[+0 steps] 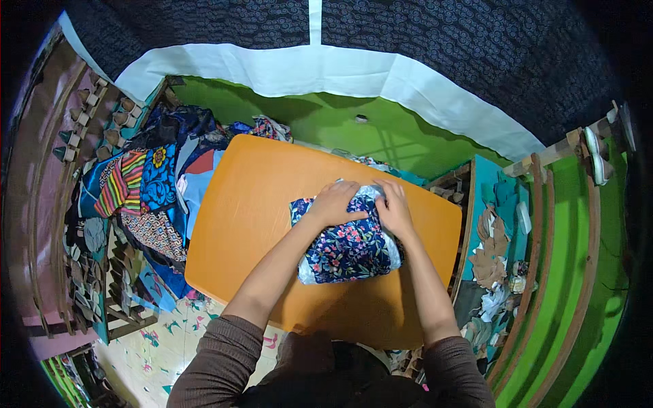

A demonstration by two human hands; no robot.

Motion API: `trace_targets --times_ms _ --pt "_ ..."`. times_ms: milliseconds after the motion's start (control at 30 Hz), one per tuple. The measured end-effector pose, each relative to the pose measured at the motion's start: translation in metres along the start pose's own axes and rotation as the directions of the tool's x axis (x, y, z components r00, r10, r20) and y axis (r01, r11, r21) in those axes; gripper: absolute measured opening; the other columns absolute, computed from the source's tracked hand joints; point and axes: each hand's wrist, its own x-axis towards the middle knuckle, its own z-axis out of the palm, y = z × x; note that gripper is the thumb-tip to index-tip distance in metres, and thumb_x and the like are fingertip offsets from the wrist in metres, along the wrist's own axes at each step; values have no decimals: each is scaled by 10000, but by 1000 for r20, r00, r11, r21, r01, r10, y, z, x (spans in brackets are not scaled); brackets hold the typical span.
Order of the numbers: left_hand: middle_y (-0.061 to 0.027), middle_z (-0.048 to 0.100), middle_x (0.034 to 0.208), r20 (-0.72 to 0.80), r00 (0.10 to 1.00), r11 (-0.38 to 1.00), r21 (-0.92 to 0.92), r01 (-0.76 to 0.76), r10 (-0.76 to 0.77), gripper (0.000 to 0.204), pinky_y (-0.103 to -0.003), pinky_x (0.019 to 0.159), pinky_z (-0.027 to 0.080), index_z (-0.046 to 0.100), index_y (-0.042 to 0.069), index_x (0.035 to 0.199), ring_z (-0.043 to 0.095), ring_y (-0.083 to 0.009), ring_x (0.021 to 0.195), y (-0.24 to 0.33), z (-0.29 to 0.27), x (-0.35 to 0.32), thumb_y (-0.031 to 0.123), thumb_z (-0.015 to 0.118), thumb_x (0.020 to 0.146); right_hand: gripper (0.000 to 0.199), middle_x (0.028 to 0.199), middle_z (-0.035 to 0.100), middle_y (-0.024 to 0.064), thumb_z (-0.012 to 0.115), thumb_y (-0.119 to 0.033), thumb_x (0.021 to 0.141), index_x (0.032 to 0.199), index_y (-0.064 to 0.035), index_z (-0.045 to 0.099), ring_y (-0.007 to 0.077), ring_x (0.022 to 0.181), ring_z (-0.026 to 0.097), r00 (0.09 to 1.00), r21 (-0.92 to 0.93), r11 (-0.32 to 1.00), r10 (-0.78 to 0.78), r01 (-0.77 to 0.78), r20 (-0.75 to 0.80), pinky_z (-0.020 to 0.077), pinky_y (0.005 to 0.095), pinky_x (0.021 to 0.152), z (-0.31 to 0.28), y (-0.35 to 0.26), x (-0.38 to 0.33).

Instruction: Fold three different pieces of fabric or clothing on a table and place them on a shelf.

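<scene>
A folded navy cloth [347,251] with pink and white flowers lies on an orange table [238,197]. Whitish, crinkled material [392,250] shows along its right side and at some of its other edges. My left hand [337,205] rests flat over the cloth's far left part, fingers stretched and thumb pointing right. Close beside it, my right hand [394,209] lies at the far right edge, its thumb apart from its fingers. The undersides of both hands are hidden.
A heap of patterned fabrics [153,183] sits left of the table. Wooden racks with shoe-shaped pieces [81,115] stand beyond it. On the right, a teal shelf [481,197] holds brown cut pieces [491,251]. Coloured scraps lie on the pale floor [183,347]. A dark curtain [224,24] hangs behind.
</scene>
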Motion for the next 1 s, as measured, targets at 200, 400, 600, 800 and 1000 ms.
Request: trace_targets --times_ms 200,400,600,800,1000 --pt "-210 538 1184 166 978 985 -97 145 -128 809 -437 924 408 488 21 1238 533 -334 1082 1 11 6 567 659 666 443 1119 506 185 571 -274 817 1195 -59 489 355 1079 452 934 -67 937 334 -344 -128 318 468 941 22 4 -78" --pt "-238 574 1113 227 906 931 12 364 -357 799 -430 906 419 515 -1 1180 571 -370 1004 19 2 -1 573 678 649 683 1181 471 233 586 -373 821 1288 57 335 370 1144 412 697 -165 718 551 -676 -459 264 474 998 35 -26 -159" --pt "-200 649 913 203 871 892 167 420 -448 734 -408 818 458 616 -11 988 626 -331 885 19 6 -14 645 620 659 579 1119 532 156 580 -296 875 1280 42 343 241 1019 503 623 825 309 780 -474 65 369 363 919 58 -55 -184" --pt "-173 664 891 637 594 356 -475 805 -492 720 -352 718 500 639 -46 965 652 -254 798 22 5 -44 624 631 702 499 1119 541 155 523 -180 903 1277 81 321 201 1013 518 644 768 438 764 -468 -44 397 323 904 67 33 -179" --pt "-212 567 1078 147 780 759 -180 625 -608 844 -337 795 483 424 -119 1174 587 -258 952 5 14 -90 539 688 717 479 1118 548 155 486 -166 923 1293 89 318 176 1017 521 562 851 258 825 -457 52 401 287 893 43 7 -190"
